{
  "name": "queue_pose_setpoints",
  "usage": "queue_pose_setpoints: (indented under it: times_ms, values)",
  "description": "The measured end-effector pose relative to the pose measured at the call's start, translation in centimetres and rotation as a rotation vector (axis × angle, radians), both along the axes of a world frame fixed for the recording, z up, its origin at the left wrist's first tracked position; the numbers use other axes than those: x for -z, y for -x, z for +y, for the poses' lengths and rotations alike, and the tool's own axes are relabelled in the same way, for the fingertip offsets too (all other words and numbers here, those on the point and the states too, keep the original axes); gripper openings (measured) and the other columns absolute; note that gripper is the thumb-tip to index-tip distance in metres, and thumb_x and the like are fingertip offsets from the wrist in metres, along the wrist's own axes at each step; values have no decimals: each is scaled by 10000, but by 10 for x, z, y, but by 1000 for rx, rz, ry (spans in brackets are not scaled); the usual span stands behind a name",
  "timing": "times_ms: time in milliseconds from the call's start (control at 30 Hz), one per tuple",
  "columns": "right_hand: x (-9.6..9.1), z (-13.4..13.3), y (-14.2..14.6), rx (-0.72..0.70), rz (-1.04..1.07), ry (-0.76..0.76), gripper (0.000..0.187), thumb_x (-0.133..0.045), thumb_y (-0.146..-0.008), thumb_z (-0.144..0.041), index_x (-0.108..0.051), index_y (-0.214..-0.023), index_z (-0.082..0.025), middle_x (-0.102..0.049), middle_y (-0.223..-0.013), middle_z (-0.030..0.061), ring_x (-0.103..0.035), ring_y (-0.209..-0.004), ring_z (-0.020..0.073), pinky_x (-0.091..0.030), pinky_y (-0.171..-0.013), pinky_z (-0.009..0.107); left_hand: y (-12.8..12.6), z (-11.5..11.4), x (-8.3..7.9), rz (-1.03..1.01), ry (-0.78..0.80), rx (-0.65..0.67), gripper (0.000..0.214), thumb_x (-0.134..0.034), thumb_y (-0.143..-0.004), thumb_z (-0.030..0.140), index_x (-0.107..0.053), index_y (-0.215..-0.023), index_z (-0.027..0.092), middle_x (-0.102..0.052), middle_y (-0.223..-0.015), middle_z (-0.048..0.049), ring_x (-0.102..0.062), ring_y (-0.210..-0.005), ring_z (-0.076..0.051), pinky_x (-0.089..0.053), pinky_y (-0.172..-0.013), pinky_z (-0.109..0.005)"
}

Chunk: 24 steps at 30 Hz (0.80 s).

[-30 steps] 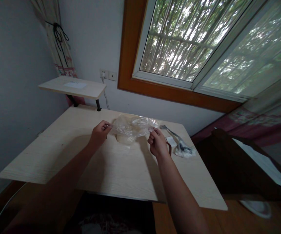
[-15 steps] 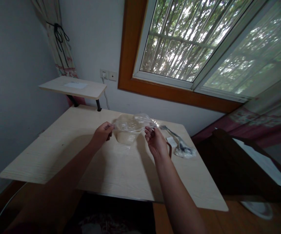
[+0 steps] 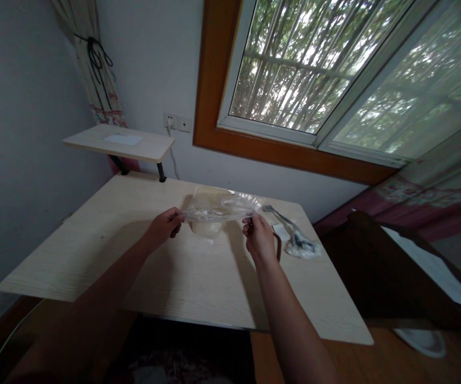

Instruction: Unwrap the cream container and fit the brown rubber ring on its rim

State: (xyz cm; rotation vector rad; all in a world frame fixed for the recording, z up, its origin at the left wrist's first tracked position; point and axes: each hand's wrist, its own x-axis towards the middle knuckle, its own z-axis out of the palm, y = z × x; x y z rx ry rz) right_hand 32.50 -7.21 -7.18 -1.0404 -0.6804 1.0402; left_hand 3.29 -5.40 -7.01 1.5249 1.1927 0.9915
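Pale desk (image 3: 206, 282) w/ raised shelf (image 3: 150, 148), cream basket (image 3: 206, 228) nr back, wht card (image 3: 281, 230), bagged item (image 3: 303, 247)

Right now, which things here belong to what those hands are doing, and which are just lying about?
In use: clear plastic film, pinched by left hand and right hand; apparently pale basket, partly behind it.

Apparently lying about: plastic-wrapped bundle; small white paper; sheet on raised shelf.

I see passing room over the near tabletop (image 3: 206, 288); raised shelf (image 3: 142, 146) bars far left, bagged bundle (image 3: 302, 247) lies outside right hand (image 3: 260, 237).
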Motion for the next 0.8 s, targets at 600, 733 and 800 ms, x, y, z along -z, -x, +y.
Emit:
queue_pose_setpoints:
  times_ms: [600,733,800]
  values:
    - [4,1,11,91,-52,-73,412,-748,-765,-343,-570,-1107,-197,-664,-683,-47,-590,-518,87,-457,-510,184,-3,8,19,491,-574,-223,351,-652,-847,265,-577,-1187,216,-617,-961,-34,-568,-631,-121,-490,-639,-265]
    - [1,-2,17,177,-57,-140,468,-755,-761,-316,-503,-1145,-229,-663,-812,-47,-665,-689,110,-560,-685,247,-2,7,21,532,-901,-189,408,-662,-841,180,-570,-1235,234,-553,-1137,-103,-598,-945,-207,-549,-844,-373]
    - [2,-4,21,225,-85,-184,464,-755,-764,-306,-466,-1122,-249,-657,-908,-35,-670,-789,119,-580,-773,295,-2,6,20,544,-1031,-149,408,-647,-854,153,-565,-1240,256,-551,-1165,-109,-565,-1082,-245,-531,-932,-428]
